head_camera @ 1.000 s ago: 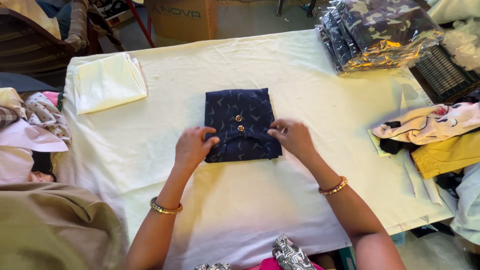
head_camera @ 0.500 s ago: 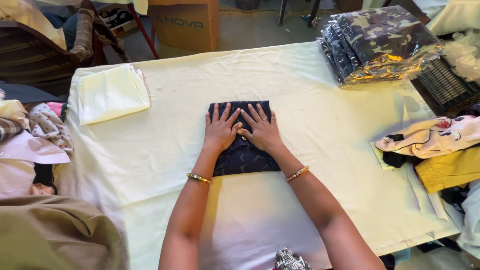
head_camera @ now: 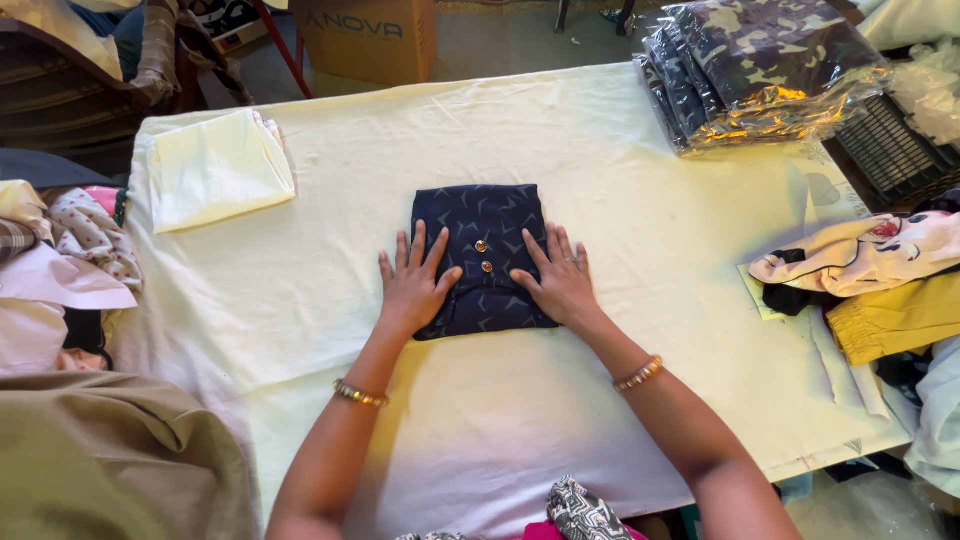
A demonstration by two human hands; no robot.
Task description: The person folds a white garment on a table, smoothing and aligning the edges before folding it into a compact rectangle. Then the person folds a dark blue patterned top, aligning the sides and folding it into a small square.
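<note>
We see both hands lying flat, palms down, on a folded navy garment point(head_camera: 480, 225) with a pale scattered pattern and two small gold buttons point(head_camera: 484, 256) down its middle. The garment sits near the centre of a table draped in a pale yellow cloth point(head_camera: 620, 180), slightly toward twelve o'clock from the person's body.

The left hand point(head_camera: 415, 283) rests on the garment's lower edge at about eight o'clock from the buttons. Its fingers point(head_camera: 410, 255) are spread wide and stretched out, and the thumb angles in toward the buttons. It grasps nothing; the palm simply presses on the fabric, half over the garment's left border and half on the table cloth.

The right hand point(head_camera: 560, 283) mirrors it at about four o'clock from the buttons, fingers likewise splayed and straight, thumb pointing inward, the palm overlapping the garment's right edge. It too closes on nothing. A ring shows on one finger, and each wrist carries a gold bangle point(head_camera: 640, 373).

At ten o'clock from the garment, well apart, lies a folded pale yellow cloth point(head_camera: 215, 170). At two o'clock, at the table's far corner, stands a stack of camouflage garments in clear plastic bags point(head_camera: 770, 70). At three o'clock, off the table's edge, lies a heap of white and yellow clothing point(head_camera: 880, 280).
</note>
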